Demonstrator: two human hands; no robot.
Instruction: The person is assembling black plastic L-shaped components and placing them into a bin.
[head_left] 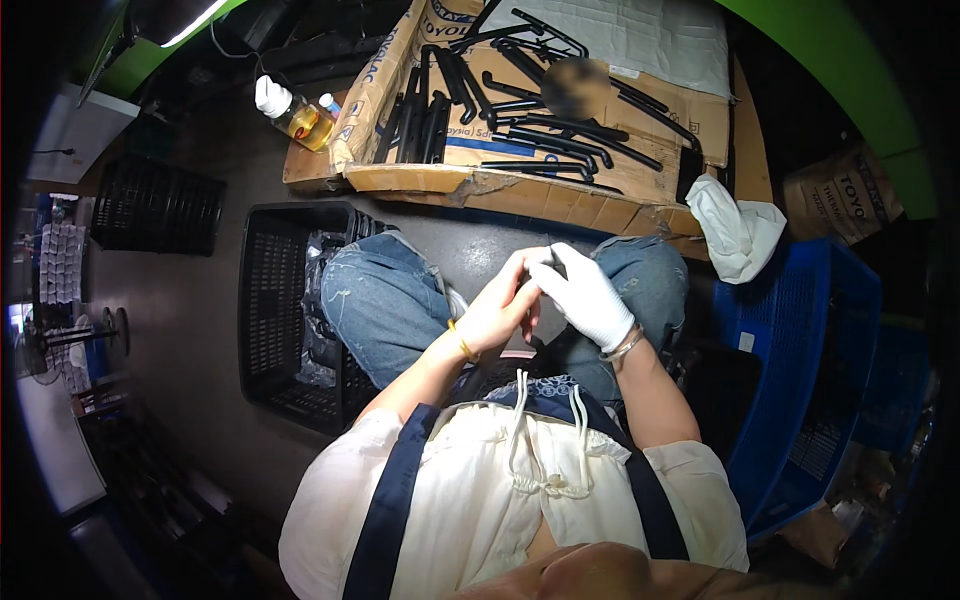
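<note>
Above my lap, between my knees, both hands meet with fingers closed together. My left hand (503, 309), bare, curls its fingers against my right hand (588, 298), which wears a white knit glove. Something small and dark shows at their fingertips, mostly hidden by the fingers; its kind cannot be made out. Beyond the hands lies a cut-open cardboard box (430, 180) holding several black rods with bent ends (560, 142). Some of these rods stand bunched at its left side, others lie crosswise.
A pump bottle of yellow liquid (312, 128) stands left of the box. At my left is a black crate (262, 310) with plastic wrapping; another black basket (158, 208) is farther off. A white cloth (735, 228) hangs at the box's right corner, near a blue crate (770, 400).
</note>
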